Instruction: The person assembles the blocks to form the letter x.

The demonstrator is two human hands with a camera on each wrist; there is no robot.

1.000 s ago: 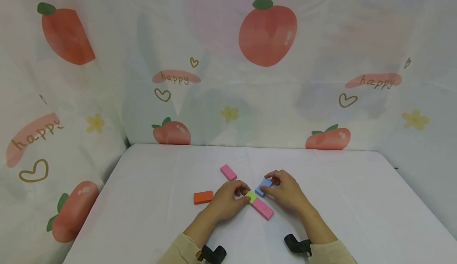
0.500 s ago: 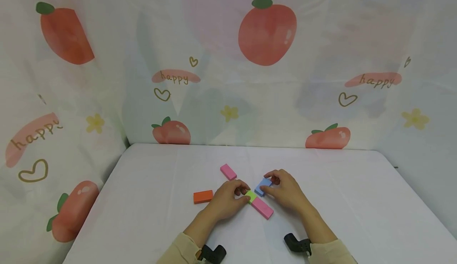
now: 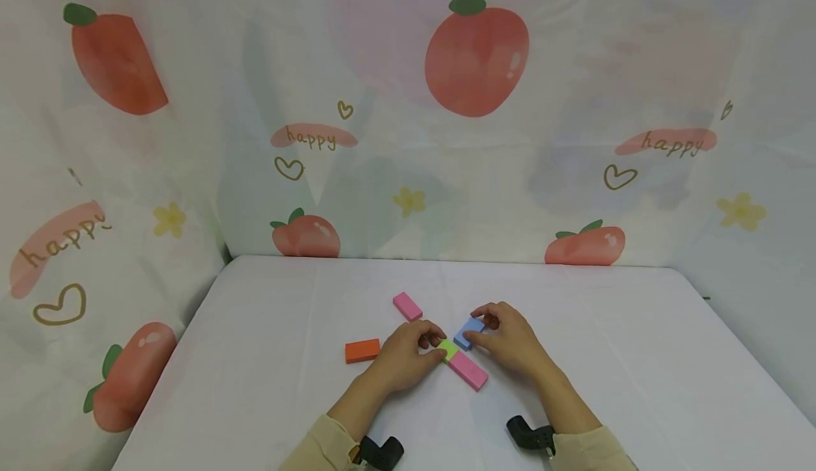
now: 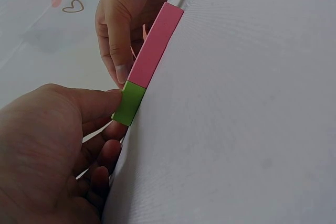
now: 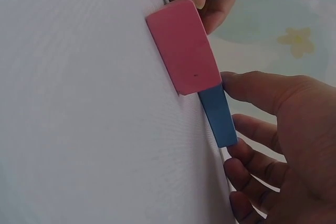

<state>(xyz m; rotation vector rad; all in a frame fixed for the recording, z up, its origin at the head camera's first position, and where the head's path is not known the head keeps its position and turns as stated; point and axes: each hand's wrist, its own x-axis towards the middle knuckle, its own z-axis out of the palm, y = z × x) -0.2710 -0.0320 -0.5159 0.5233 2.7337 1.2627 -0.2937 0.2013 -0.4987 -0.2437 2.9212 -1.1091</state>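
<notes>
Five blocks in head view, about the middle of a white table [image 3: 287, 400]. In the left hand [image 3: 406, 359]: green block [image 3: 448, 349], pinched between thumb and finger, partly covered by them. End to end with it, in line: near pink block [image 3: 468, 371], lying flat, gripped by neither hand. In the right hand [image 3: 510, 340]: blue block [image 3: 468, 332], pinched between thumb and fingers, turned at an angle to the green-and-pink row, near the green end, seemingly apart from it. Just beyond the left hand, far pink block [image 3: 407, 307]; just left of the same hand, orange block [image 3: 362, 351]. Both unheld.

Left wrist view: firm-looking pinch on green block, straight seam against near pink block. Right hand behind the row, apart from the left. Blue block not made out from here.

Right wrist view: near pink block large in front, blue block past its end, between right thumb and fingertips. Cannot tell from this side whether touching pink or merely overlapped in sight.

Progress, by judgement: one join made, green to near pink. Blue in hand, probably being lined up, not yet settled. Far pink and orange apparently unused. Likely early to middle stage.
</notes>
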